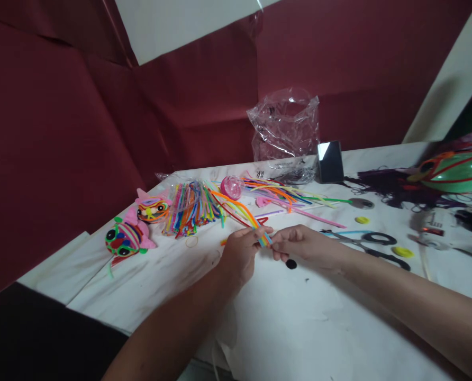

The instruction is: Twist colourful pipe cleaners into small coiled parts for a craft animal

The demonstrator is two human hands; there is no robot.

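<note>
My left hand [242, 248] is closed round a small bundle of pipe cleaners [247, 214], orange, yellow and light blue among them. Their long ends arch away up and to the left. At the bundle's near end, the fingertips of my right hand [293, 243] are pinched together against the strands. A black disc [291, 264] shows just below my right fingers. Beyond my hands lie a thick pile of coloured pipe cleaners [196, 209], a looser spread of them [287, 193], and a pink and clear plastic ball [232, 187].
Two colourful fish-like figures [127, 238] sit at left. Black-handled scissors [365, 243], yellow discs [402, 252] and a glue gun [434, 230] lie right. A dark phone-like slab [330, 162] and clear plastic bag [286, 129] stand behind. A green balloon-like object [462, 172] is far right.
</note>
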